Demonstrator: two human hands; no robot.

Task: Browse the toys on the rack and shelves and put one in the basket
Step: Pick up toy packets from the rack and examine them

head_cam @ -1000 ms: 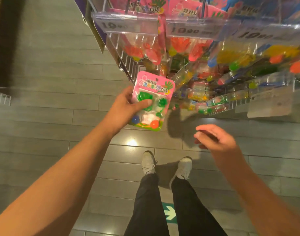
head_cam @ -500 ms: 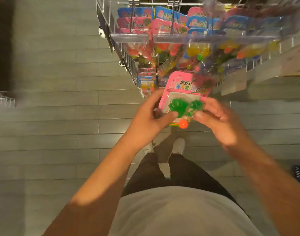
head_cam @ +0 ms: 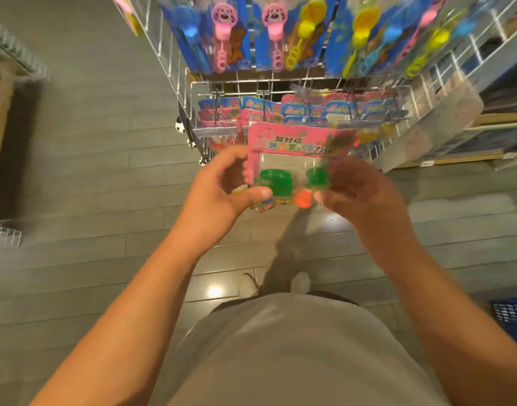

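Nearest, at the far right edge by the floor, a corner of the blue basket point(head_cam: 510, 315) shows, well apart from the hands. Above it, the left hand point(head_cam: 222, 191) pinches the pink toy pack point(head_cam: 295, 159) at its left edge, thumb across the front, and the right hand point(head_cam: 365, 197) — free a second ago — now grips the right side. The pack has come off the wire rack point(head_cam: 269, 83) and sits level before the chest, so the choice looks made — only the drop into the basket remains. Beyond hang more packs.
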